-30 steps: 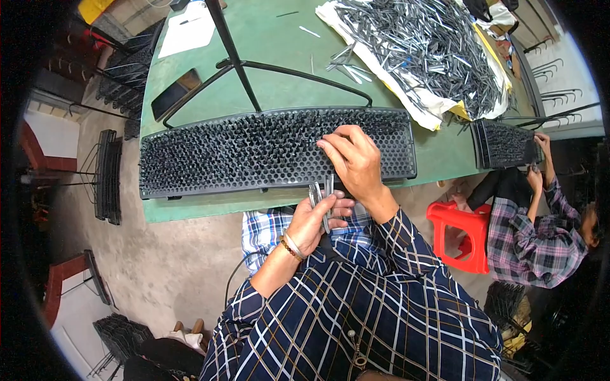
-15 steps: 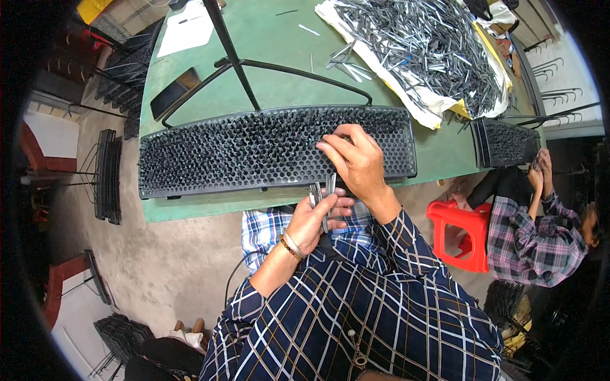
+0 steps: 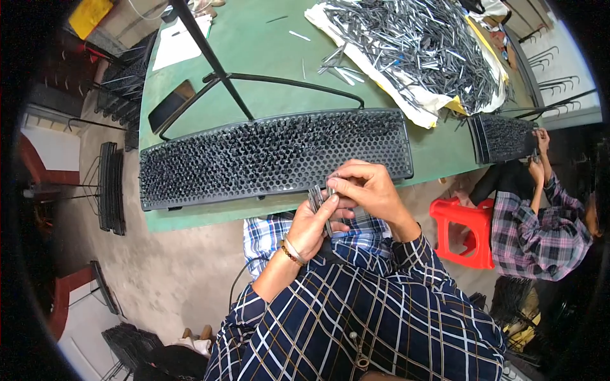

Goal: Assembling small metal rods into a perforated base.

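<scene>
My left hand [image 3: 309,230] is closed around a small bundle of thin grey-black strips [image 3: 315,198], their ends sticking up past the thumb. At the top of this bundle, my right hand [image 3: 373,192] pinches strip ends between thumb and fingertips; how many is too small to tell. Just beyond both hands lies a long black perforated panel [image 3: 387,155] at the table's near edge. Dark strips stand upright in most of its holes, while holes toward the right end show bare. A black metal frame [image 3: 292,80] rises behind the panel.
A white sack [image 3: 416,113] heaped with loose strips lies at the far right of the green table [image 3: 267,54]. Left are a dark phone [image 3: 170,108] and white paper [image 3: 181,47]. To the right, another person [image 3: 537,222] works at a similar panel, near a red stool [image 3: 460,235].
My right hand has come back from above the panel to the bundle in my left hand. The left hand keeps its hold. The whole view has shifted slightly.
</scene>
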A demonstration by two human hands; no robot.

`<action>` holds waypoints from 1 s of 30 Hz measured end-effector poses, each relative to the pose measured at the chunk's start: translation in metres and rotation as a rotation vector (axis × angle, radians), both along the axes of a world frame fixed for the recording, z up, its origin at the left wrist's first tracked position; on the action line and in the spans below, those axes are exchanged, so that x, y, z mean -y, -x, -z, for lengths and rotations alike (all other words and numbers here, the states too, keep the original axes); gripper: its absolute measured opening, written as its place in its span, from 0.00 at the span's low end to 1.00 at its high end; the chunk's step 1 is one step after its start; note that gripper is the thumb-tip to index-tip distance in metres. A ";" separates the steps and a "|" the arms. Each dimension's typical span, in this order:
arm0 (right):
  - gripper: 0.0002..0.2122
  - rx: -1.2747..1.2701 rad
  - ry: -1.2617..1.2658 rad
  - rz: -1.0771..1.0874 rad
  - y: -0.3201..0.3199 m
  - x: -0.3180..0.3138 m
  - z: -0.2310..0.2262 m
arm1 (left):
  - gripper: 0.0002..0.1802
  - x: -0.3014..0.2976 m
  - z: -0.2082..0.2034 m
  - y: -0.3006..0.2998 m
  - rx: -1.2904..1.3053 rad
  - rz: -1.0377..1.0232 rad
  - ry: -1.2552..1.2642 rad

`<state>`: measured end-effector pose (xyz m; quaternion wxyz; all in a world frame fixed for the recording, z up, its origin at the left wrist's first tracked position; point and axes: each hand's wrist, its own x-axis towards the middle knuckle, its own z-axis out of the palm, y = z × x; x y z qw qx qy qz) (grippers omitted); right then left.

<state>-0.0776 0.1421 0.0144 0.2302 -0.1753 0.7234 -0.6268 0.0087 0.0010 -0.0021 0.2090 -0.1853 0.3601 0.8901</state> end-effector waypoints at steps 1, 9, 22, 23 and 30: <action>0.07 0.083 0.072 0.035 0.000 -0.001 0.004 | 0.14 -0.001 0.000 0.000 -0.010 0.003 -0.004; 0.08 -0.070 0.058 0.318 0.023 0.002 -0.004 | 0.16 -0.005 0.002 0.003 0.038 -0.020 0.065; 0.06 -0.666 -0.025 0.207 0.053 0.010 0.011 | 0.17 -0.005 0.006 0.001 0.089 -0.005 0.066; 0.06 -0.666 -0.027 0.208 0.054 0.010 0.010 | 0.17 -0.005 0.006 0.002 0.088 -0.003 0.065; 0.07 -0.744 -0.063 0.129 0.051 0.014 0.009 | 0.16 -0.006 0.005 0.001 0.090 -0.003 0.059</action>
